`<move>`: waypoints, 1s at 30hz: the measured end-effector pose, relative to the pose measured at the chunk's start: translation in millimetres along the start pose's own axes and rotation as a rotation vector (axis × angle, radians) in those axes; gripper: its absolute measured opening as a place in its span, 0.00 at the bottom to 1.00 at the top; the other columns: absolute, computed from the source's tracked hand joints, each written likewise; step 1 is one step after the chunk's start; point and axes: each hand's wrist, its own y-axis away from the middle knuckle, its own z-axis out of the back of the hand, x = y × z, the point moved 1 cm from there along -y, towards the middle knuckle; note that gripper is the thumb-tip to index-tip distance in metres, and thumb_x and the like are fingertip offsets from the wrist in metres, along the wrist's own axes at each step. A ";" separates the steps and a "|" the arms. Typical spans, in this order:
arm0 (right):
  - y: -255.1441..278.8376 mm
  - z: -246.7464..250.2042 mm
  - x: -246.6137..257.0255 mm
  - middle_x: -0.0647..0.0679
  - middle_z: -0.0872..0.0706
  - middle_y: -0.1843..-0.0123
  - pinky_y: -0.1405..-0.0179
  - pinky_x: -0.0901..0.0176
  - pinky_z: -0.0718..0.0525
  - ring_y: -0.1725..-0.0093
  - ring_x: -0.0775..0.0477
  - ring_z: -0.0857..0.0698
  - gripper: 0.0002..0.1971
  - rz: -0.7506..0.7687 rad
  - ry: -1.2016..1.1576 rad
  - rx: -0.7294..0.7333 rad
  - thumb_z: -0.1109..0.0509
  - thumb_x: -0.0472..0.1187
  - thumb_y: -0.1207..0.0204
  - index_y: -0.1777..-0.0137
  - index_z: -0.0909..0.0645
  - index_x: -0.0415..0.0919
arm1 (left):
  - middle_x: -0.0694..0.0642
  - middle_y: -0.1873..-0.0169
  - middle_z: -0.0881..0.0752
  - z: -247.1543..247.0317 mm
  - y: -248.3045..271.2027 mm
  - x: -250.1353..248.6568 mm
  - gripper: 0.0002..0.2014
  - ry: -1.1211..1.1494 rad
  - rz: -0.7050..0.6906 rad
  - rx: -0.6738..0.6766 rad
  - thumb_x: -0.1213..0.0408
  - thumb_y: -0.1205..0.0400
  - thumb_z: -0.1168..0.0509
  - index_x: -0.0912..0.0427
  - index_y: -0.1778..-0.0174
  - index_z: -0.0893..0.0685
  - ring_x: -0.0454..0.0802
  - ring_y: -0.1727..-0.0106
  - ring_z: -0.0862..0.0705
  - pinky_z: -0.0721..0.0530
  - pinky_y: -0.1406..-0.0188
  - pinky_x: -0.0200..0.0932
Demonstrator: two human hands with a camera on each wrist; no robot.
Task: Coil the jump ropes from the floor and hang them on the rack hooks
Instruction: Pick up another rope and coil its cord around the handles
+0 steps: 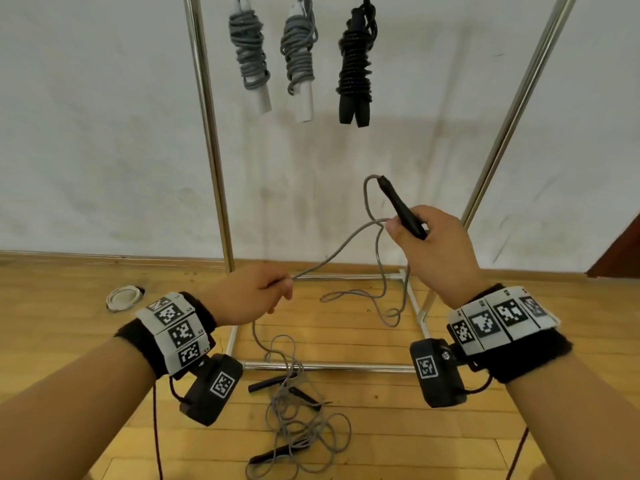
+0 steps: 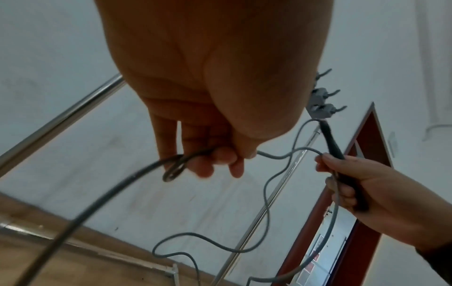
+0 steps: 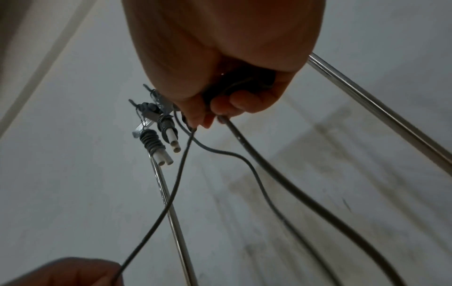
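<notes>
The right hand [image 1: 434, 251] is raised, fingers wrapped round a black handle [image 1: 401, 209] that juts up and away past the thumb. The grey rope [image 1: 332, 258] leaves the handle's tip, loops back to that thumb, then runs down to the left hand [image 1: 249, 294], which pinches it between thumb and curled fingers. Below both hands the rope drops into a tangle on the wooden floor [image 1: 467, 445], where several black handles lie mixed in; which one belongs to this rope I cannot make out. Above the hands, three coiled ropes [image 1: 298, 57] hang from the rack [image 1: 207, 133]; their hooks are cut off at the top in the head view. A white coil [image 1: 123, 297] lies on the floor left of the left hand.
</notes>
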 end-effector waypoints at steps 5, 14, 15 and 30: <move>-4.0 -11.9 13.0 0.61 0.20 0.47 0.56 0.73 0.27 0.53 0.71 0.22 0.12 0.038 -0.017 0.001 0.23 0.49 0.26 0.45 0.18 0.59 | 0.46 0.78 0.24 7.8 -7.7 -17.4 0.14 0.056 -0.072 -0.137 0.58 0.11 0.42 0.51 0.56 0.13 0.38 0.80 0.27 0.29 0.77 0.30; 2.6 -61.1 33.5 0.47 0.20 0.71 0.73 0.64 0.30 0.75 0.56 0.26 0.12 0.089 0.079 0.440 0.27 0.50 0.22 0.60 0.16 0.42 | 0.47 0.76 0.23 14.8 -21.7 -33.2 0.13 0.147 -0.203 -0.205 0.58 0.11 0.42 0.51 0.60 0.17 0.40 0.78 0.27 0.29 0.77 0.32; 0.5 -60.6 33.6 0.47 0.20 0.72 0.74 0.65 0.30 0.76 0.57 0.26 0.12 0.085 0.082 0.436 0.28 0.51 0.22 0.61 0.17 0.44 | 0.48 0.74 0.21 15.2 -23.1 -29.7 0.12 0.116 -0.201 -0.202 0.57 0.12 0.41 0.50 0.59 0.17 0.40 0.76 0.26 0.28 0.75 0.33; -10.1 -51.8 -5.9 0.58 0.25 0.78 0.77 0.72 0.28 0.77 0.59 0.27 0.12 0.048 -0.009 0.196 0.28 0.49 0.21 0.63 0.20 0.45 | 0.43 0.56 0.12 5.8 -41.0 20.2 0.06 -0.295 -0.042 -0.111 0.65 0.16 0.37 0.48 0.51 0.17 0.44 0.54 0.14 0.17 0.48 0.47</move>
